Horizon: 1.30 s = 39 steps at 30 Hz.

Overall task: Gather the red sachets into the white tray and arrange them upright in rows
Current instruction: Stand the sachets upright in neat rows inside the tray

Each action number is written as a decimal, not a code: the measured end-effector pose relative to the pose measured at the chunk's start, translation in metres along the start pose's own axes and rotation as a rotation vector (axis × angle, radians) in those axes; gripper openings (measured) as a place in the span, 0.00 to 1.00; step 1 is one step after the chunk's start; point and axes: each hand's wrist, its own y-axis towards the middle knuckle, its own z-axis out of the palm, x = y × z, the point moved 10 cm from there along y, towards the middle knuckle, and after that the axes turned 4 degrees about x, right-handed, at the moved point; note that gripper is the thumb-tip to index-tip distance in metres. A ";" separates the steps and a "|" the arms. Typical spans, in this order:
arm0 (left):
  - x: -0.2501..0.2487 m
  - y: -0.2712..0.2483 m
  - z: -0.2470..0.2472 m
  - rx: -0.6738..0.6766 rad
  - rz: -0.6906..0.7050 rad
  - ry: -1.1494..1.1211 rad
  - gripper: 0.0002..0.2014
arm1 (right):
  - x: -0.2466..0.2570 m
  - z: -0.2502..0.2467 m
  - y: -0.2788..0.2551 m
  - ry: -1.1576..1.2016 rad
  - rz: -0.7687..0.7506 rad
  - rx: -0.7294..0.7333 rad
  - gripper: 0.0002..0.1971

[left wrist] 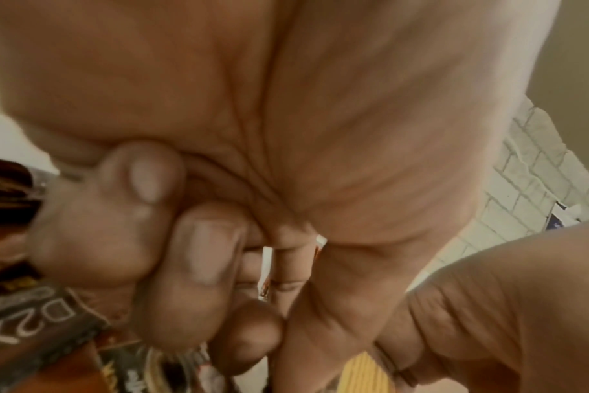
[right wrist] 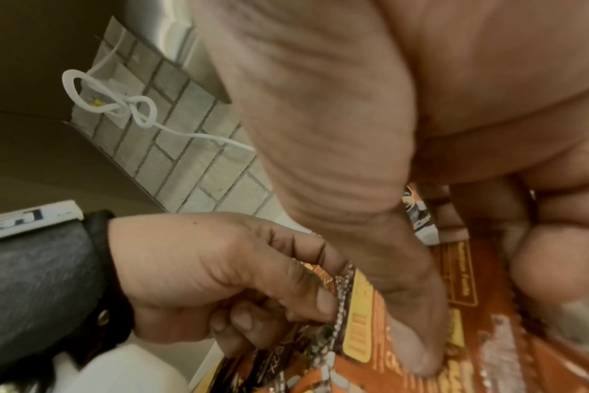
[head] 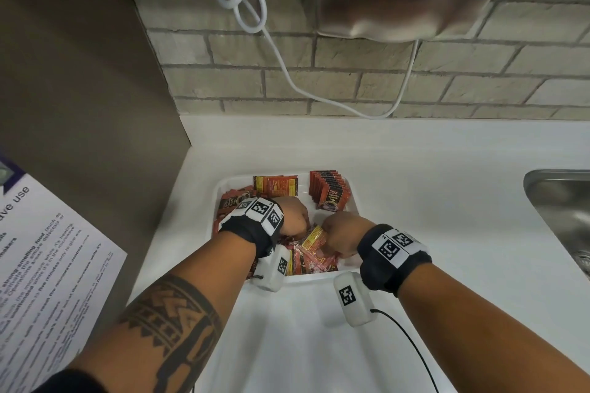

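Risk | both hands in white tray (head: pixel 354 198) | left hand (head: pixel 295 214) and right hand (head: pixel 340 233) pinched loose red sachets (head: pixel 314 260) | I judged a slip could topple upright row (head: pixel 329 190) at 1 o'clock.

Your head view's bright and even, edges bowing, top right smeared; both wrist views dim, warm, blurred close up.

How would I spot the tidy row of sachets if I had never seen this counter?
Start at the steel sink on the right and move left along the white counter to the white tray. In its far right corner stands the upright row of sachets, packed face to face. The other sachets in the tray lie loose and jumbled.
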 end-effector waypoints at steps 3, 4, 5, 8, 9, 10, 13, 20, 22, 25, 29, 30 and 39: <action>0.009 0.004 0.009 0.042 -0.052 0.032 0.18 | -0.001 -0.006 -0.005 -0.024 -0.006 -0.009 0.17; 0.012 0.005 0.013 0.061 -0.067 0.036 0.18 | -0.002 -0.008 -0.007 -0.034 -0.004 -0.012 0.16; 0.015 0.005 0.015 0.069 -0.080 0.031 0.18 | -0.003 -0.012 -0.009 -0.039 -0.004 -0.027 0.13; 0.018 0.007 0.020 0.075 -0.088 0.024 0.18 | -0.008 -0.028 -0.014 -0.016 -0.001 -0.101 0.12; 0.018 0.007 0.020 0.074 -0.096 0.031 0.18 | -0.008 -0.033 -0.018 -0.023 0.000 -0.121 0.15; 0.018 0.006 0.020 0.073 -0.103 0.037 0.19 | -0.009 -0.037 -0.021 -0.031 0.002 -0.137 0.16; 0.017 0.006 0.021 0.072 -0.120 0.059 0.22 | -0.011 -0.053 -0.033 -0.022 -0.005 -0.212 0.08; 0.025 0.002 0.008 0.011 -0.110 -0.029 0.19 | -0.033 -0.082 -0.046 0.398 -0.046 -0.329 0.07; 0.023 -0.003 0.002 -0.010 -0.086 -0.037 0.20 | -0.040 -0.083 -0.045 0.504 -0.043 -0.335 0.11; 0.021 -0.007 -0.001 -0.019 -0.069 -0.066 0.20 | -0.045 -0.078 -0.042 0.551 -0.046 -0.331 0.11; 0.022 -0.014 -0.008 -0.064 -0.080 -0.258 0.16 | -0.051 -0.073 -0.038 0.630 -0.040 -0.338 0.12; 0.023 -0.015 -0.014 -0.114 -0.070 -0.388 0.14 | -0.052 -0.072 -0.037 0.663 -0.042 -0.331 0.12; -0.015 -0.033 -0.029 -0.040 0.317 -1.667 0.26 | -0.026 -0.072 -0.036 1.250 -0.236 -0.238 0.13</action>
